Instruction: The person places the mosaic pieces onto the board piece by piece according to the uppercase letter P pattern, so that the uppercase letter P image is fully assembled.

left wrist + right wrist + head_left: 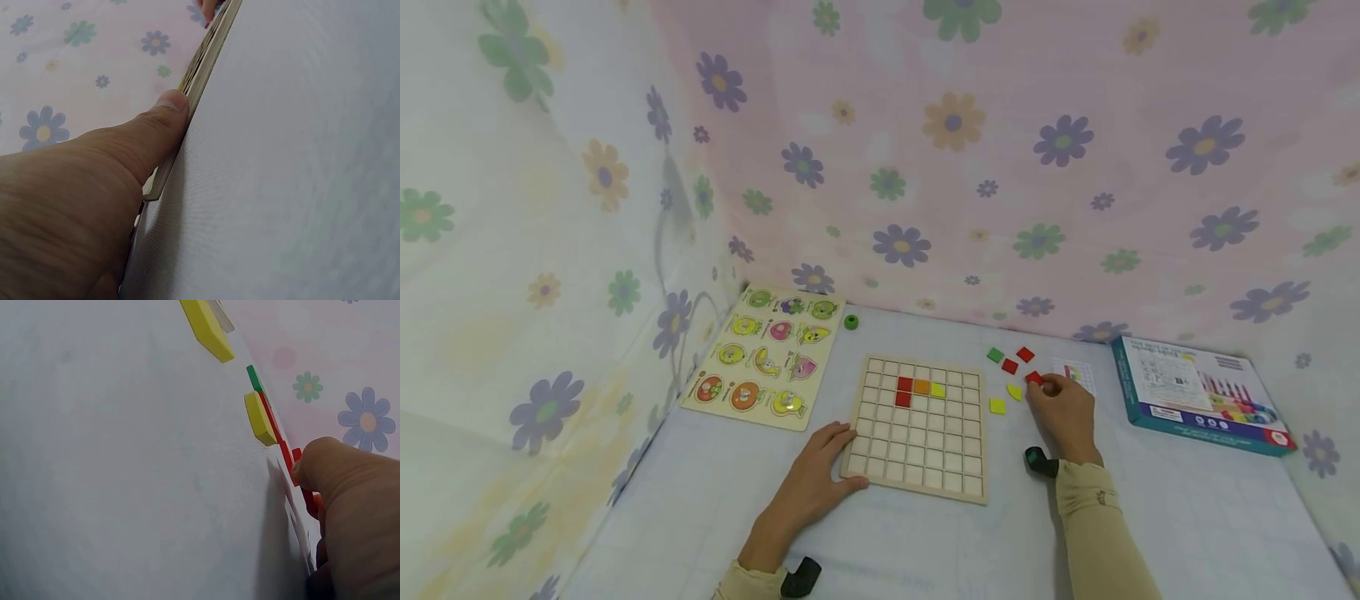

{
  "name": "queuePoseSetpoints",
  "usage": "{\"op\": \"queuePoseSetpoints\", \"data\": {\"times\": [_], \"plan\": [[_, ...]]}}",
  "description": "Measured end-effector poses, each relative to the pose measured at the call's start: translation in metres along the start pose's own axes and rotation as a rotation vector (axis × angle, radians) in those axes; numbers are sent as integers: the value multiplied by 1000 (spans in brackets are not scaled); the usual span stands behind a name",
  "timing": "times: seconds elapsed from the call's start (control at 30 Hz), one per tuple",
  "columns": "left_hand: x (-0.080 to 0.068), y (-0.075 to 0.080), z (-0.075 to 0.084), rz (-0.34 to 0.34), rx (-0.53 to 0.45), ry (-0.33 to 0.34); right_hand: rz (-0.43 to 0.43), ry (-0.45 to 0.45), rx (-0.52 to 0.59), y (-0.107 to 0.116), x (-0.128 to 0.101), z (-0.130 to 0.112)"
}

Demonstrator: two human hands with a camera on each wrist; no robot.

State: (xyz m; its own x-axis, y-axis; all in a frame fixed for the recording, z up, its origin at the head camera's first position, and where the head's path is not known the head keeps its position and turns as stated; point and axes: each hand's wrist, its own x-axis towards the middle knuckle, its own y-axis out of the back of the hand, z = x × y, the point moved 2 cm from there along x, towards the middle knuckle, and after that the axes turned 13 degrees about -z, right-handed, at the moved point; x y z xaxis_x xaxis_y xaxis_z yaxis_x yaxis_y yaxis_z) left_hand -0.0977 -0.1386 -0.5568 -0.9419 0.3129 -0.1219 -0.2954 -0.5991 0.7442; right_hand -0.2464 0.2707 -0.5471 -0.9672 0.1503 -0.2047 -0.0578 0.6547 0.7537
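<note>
Red tile (1034,377) sits right of centre on the table, pinched at the right hand (1064,414) fingertips — small, flat, glossy square. Grid board (919,425) at centre only has four tiles in, two red, one orange, one yellow, so most cells look open. Left hand (814,482) lies flat, steadying the board's lower-left corner — five other loose tiles (1009,367) wait nearby.

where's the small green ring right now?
In the head view, the green ring sits at the back of the table, just right of the fruit puzzle board and behind the grid board, left of both hands.
</note>
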Motion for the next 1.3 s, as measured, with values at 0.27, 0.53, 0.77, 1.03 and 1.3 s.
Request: {"op": "queuePoseSetpoints", "data": {"times": [0.27,0.53,0.77,1.03,1.3], "plan": [[-1,-3,-1,-20,-7,5,22,58,-5,-1,-6,2],[1,-3,0,-15,6,5,42,140,-31,2,-7,-8],[1,-1,2,-18,4,12,72,234,-75,3,-9,-21],[2,-1,2,-16,9,16,47,288,-111,3,-13,-29],[1,0,1,-14,8,24,23,386,-139,0,-21,-45]]}}
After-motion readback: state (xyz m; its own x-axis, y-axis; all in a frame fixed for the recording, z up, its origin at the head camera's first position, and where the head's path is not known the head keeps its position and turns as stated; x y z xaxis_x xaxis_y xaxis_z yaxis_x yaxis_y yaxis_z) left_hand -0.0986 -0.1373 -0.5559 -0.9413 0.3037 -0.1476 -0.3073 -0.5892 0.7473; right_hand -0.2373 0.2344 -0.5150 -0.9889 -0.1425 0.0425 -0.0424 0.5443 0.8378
